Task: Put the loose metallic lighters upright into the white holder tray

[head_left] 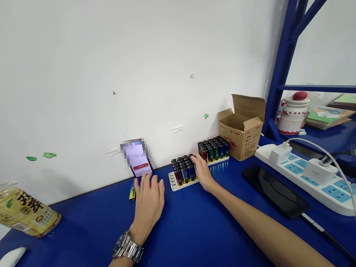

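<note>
Two white trays of upright lighters stand at the back of the blue table, the near tray (183, 172) partly filled and the far tray (214, 149) full. My right hand (202, 172) rests against the right end of the near tray, fingers curled on the lighters there. My left hand (149, 198), with a metal watch on the wrist, lies flat with fingers stretched out over loose lighters (132, 191) on the table. Just behind that hand a phone (140, 167) leans on the wall.
An open cardboard box (243, 127) stands right of the trays. A dark phone (275, 190) and a white power strip (315, 179) with plugs lie at the right. An oil bottle (17, 209) and a white mouse (5, 265) sit at the left. A blue shelf frame (287, 40) rises at right.
</note>
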A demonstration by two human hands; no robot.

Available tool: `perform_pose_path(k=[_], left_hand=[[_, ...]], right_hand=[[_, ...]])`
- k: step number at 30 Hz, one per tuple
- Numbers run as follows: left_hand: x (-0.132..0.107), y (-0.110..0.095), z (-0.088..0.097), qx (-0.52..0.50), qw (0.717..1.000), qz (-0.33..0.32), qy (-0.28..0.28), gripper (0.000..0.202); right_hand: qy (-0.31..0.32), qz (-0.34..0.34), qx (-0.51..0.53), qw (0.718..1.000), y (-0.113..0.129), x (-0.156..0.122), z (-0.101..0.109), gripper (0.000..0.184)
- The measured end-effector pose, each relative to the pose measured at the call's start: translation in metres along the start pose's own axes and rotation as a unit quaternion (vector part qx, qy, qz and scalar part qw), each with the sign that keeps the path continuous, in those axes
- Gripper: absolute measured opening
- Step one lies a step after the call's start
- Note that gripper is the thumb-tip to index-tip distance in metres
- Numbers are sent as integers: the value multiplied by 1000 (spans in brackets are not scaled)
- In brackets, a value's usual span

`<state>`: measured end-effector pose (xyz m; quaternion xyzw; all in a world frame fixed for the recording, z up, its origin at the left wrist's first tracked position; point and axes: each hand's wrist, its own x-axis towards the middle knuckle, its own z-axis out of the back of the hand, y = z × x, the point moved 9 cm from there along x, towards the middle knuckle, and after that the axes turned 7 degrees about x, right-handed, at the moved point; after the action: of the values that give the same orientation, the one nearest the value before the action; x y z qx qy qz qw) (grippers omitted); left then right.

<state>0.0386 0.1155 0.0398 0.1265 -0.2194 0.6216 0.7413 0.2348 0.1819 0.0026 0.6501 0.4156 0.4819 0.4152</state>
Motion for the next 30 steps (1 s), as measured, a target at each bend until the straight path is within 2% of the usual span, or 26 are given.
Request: perform_pose_path(k=[2,5,8,12,15,19,20,22,24,27,30], left_hand=[[6,-13,-2,-106,994,-29,23,47],[18,-27,-14,-214,973,-33,82,62],[30,-33,-20,-262,961,-25,82,61],[37,-31,-18,-238,969,1,64,32],[38,-32,-6,-241,969,14,45,21],[39,-20,15,-336,937,88,-28,7],[39,-18,16,-330,938,103,-28,5],[40,-22,12,-269,958,98,2,5],[40,-30,6,-206,976,56,31,8],[37,-39,-1,-205,978,6,43,13],[35,-23,-2,-256,964,73,11,16]], right_hand=[[2,1,2,1000,0,0,0,33],[8,7,4,1000,1,0,-2,33],[7,10,8,1000,1,0,-2,32],[3,13,5,1000,0,1,-2,32],[5,8,2,1000,-2,2,-2,33],[0,2,-8,1000,0,0,0,33],[-2,2,-10,1000,1,0,0,33],[-2,3,-10,1000,3,-1,0,32],[1,1,-8,1000,3,-1,-1,31],[0,-2,-5,1000,3,-1,-2,31],[-5,-9,-11,1000,2,-2,0,33]])
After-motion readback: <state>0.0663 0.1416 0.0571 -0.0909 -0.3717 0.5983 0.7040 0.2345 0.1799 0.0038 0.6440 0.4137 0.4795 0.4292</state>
